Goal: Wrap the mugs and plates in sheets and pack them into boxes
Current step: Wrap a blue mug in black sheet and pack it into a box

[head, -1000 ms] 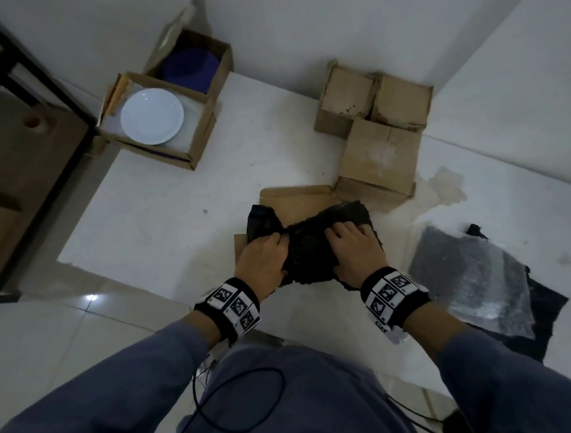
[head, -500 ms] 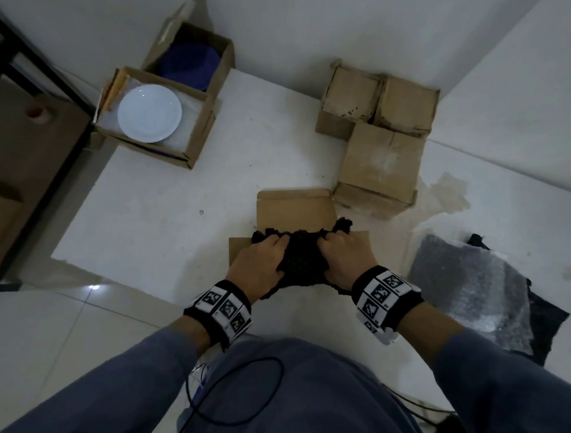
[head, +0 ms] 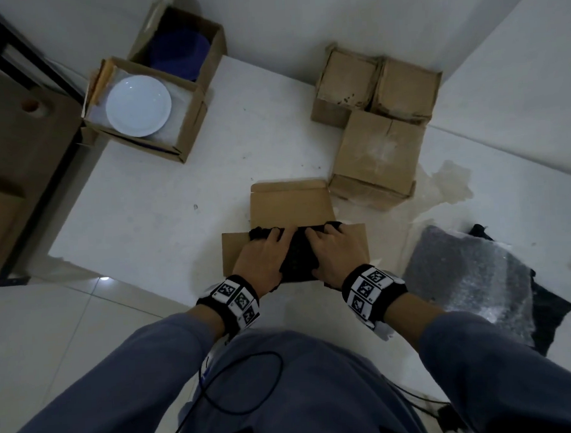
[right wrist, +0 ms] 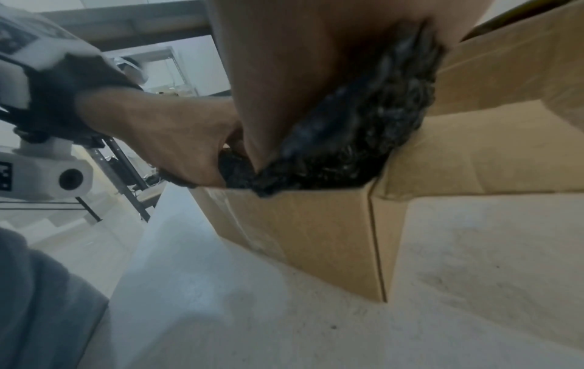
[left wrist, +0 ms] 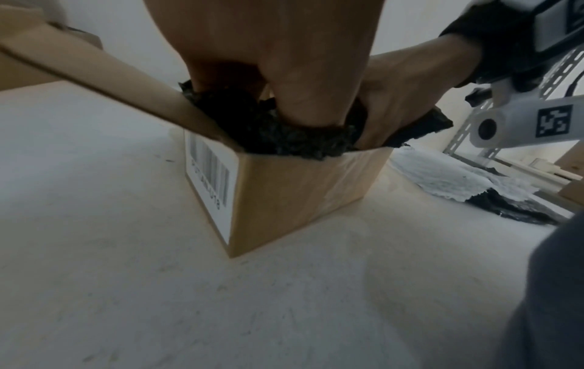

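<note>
Cardboard flaps stand open around the small box (head: pixel 293 216) in front of me, and I have both hands pushing a black wrapped bundle (head: pixel 298 258) down into it. My left hand (head: pixel 263 260) sits at about nine o'clock of the bundle and my right hand (head: pixel 334 252) at three o'clock, each with fingers curled over the dark sheet and gripping it; the wrist views show the sheet (left wrist: pixel 284 134) bulging just above the box rim. What is inside the wrap I cannot tell, as it is fully covered. To do this step well, I judge I should press evenly with both palms so the bundle goes in level, tuck the loose corner at the right (left wrist: pixel 420 127) inside the wall, and keep the flaps (right wrist: pixel 505 82) clear of the sheet. Forcing it could crush the wrap or split a box corner. A white plate (head: pixel 138 105) waits unwrapped in an open box (head: pixel 190 132) at eleven o'clock, closed boxes (head: pixel 378 148) stand at one o'clock, and spare sheets (head: pixel 472 272) lie at three o'clock.
</note>
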### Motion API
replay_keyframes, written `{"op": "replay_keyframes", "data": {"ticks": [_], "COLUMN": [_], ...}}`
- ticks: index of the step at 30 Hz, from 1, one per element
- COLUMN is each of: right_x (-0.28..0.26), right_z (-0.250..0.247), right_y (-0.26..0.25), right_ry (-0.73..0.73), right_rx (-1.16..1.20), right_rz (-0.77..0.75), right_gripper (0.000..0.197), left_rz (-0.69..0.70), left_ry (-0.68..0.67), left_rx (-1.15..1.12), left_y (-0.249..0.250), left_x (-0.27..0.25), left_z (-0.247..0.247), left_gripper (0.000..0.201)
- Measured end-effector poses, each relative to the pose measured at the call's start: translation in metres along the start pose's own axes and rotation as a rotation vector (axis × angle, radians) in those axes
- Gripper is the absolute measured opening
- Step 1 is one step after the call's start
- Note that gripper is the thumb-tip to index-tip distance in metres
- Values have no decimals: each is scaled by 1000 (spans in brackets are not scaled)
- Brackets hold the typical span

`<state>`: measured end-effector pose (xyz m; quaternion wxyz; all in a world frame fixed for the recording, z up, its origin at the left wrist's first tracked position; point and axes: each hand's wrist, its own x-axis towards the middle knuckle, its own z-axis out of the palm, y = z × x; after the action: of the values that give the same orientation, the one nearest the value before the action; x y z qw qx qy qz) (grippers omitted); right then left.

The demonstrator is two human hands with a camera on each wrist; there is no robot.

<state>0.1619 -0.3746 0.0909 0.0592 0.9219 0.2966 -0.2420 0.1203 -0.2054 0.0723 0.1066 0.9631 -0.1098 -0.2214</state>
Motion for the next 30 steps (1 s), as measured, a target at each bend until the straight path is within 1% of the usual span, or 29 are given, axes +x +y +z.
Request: {"op": "replay_keyframes", "data": {"ticks": [3,5,7,8,10,12,13,15,18,20,22,24,26,30], "right_x": [1,2,3,4,2,-1,-3,-4,2,3,3,5,7,12], "right_z": [5,4,-1,-5,-11,-17,-19,-14,-1,3,5,5,1,-5], "right_y": [2,2,2,2,3,5,5,3,-2,-4,-4,-3,-3,-4], "right_ry": [29,14,-20,-26,-5,4,11,23,-23,-34,-8,7,-22,-125], "right_rx": [32,26,-3,-17,-32,-31,-14,92,264,299,294,292,296,313], "right_rz": [11,5,5,1,-7,7,11,-11,-16,5,16,30,56,85], "right_gripper": [63,63,60,54,39,30,31,45,78,90,87,74,63,65], "left_rz": [-18,-28,-34,-32,-35,-22,12,83,106,87,75,52,20,-38], "left_ry": [-6,-24,-27,-25,-6,68,110,149,141,124,117,109,95,67], "left_rx": [70,95,53,-14,-186,-281,-295,-301,-315,-322,-320,-324,-312,-287], "left_y": [9,12,9,6,-1,-6,-7,-8,-9,-8,-7,-8,-8,-8], "left_x": [0,1,2,2,-5,-15,-19,-19,-9,-6,-5,-5,-3,3], "left_z": [2,2,3,5,2,0,0,3,13,17,20,22,21,21], "left_gripper": [97,102,105,105,97,78,69,63,68,71,71,69,70,75]}}
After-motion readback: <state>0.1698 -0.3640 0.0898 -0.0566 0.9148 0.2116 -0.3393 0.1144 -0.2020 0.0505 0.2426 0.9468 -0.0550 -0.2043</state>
